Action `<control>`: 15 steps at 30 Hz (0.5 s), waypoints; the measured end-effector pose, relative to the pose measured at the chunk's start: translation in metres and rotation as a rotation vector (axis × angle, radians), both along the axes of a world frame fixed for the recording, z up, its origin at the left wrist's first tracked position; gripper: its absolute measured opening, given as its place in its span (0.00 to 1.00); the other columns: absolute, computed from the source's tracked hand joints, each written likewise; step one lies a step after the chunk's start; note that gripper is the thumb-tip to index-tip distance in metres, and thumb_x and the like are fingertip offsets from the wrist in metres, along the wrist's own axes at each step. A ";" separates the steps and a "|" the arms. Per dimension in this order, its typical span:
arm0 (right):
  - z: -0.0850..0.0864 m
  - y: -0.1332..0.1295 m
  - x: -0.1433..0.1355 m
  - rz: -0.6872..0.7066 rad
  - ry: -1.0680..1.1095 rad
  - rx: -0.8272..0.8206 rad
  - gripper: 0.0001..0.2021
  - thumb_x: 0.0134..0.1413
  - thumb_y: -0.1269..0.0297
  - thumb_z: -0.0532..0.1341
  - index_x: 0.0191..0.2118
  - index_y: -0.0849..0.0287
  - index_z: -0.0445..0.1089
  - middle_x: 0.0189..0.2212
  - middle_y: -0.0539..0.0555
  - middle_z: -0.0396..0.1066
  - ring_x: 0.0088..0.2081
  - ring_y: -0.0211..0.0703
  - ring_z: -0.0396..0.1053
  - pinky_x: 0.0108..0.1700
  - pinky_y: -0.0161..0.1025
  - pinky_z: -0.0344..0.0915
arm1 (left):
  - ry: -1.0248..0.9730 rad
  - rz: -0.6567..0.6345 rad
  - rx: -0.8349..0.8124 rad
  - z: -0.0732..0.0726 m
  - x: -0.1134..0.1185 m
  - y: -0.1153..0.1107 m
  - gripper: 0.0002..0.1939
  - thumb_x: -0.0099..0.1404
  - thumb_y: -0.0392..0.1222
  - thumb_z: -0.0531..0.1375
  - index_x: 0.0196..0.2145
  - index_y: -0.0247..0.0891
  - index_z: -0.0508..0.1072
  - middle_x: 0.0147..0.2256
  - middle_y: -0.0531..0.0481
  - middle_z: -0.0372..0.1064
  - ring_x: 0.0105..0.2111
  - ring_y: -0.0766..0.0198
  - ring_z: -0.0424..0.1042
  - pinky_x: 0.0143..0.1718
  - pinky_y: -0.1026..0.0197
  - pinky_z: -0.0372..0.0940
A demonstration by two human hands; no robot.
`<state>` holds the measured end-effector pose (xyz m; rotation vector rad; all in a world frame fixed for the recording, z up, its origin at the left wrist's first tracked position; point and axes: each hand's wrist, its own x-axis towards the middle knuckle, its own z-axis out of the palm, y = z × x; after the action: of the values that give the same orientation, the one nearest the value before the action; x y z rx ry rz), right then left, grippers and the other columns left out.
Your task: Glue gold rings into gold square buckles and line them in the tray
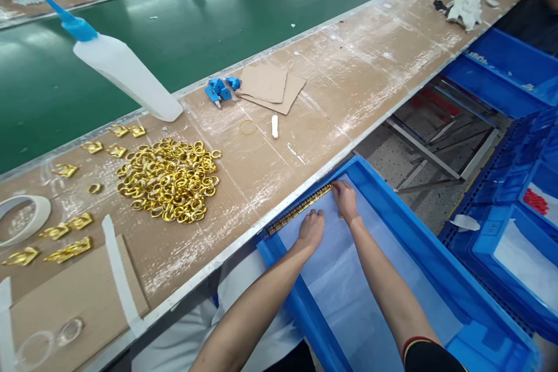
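Both of my hands reach into a blue plastic tray (418,256) on my side of the bench. A row of small gold-coloured pieces (300,209) lies along the tray's bench-side end, on a white liner sheet (349,279). My right hand (346,200) pinches at the far right end of this row, on a gold piece mostly hidden by the fingers. A bit of gold shows under its palm. My left hand (311,228) is beside the middle of the row with fingers curled together; whatever they hold is hidden.
On the bench (322,104) lie a heap of gold rings (170,180), several gold figure-like parts (70,249), a tape roll (41,212), blue clips (217,90) and cardboard pieces (265,84). A white squeeze bottle (126,72) leans over the green belt (244,11). Blue crates (501,221) stand right.
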<state>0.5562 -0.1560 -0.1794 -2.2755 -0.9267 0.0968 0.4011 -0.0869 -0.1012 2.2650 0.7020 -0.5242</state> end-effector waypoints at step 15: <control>0.063 -0.043 -0.087 0.217 0.153 0.156 0.11 0.65 0.66 0.57 0.45 0.53 0.76 0.39 0.55 0.76 0.37 0.45 0.75 0.39 0.40 0.74 | -0.356 0.115 -0.090 0.015 -0.024 0.020 0.13 0.66 0.25 0.54 0.43 0.39 0.69 0.42 0.45 0.73 0.44 0.57 0.74 0.48 0.57 0.67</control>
<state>0.4691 -0.1993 -0.1165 -1.9902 -1.0581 0.2800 0.3773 -0.0665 -0.0860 2.1412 0.6083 -0.0903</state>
